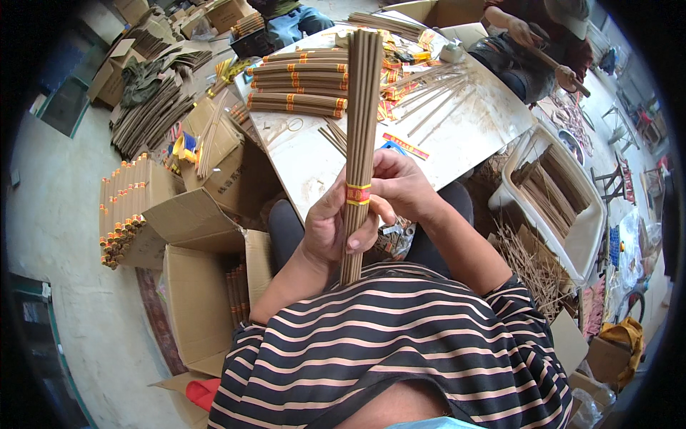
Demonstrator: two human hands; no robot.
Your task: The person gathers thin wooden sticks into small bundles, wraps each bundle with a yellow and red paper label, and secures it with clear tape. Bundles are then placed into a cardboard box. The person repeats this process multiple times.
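Upright in front of my chest stands a thick bundle of brown incense sticks (364,107). Around its lower part runs a red and yellow paper band (357,194). My left hand (327,222) is closed round the bundle from the left, at and below the band. From the right, my right hand (404,184) is closed against the bundle at the band, its fingertips partly hidden behind the sticks. Beyond my hands, banded incense bundles (299,86) lie stacked on the white table (500,107). A loose red and yellow paper strip (406,146) lies on the table.
Loose sticks (439,93) spread over the table. An open cardboard box (204,293) with bundles stands at my left, near stacked bundles (125,207). A white tub (597,250) of sticks is on the right. Across the table, another person (532,57) holds a long brown piece.
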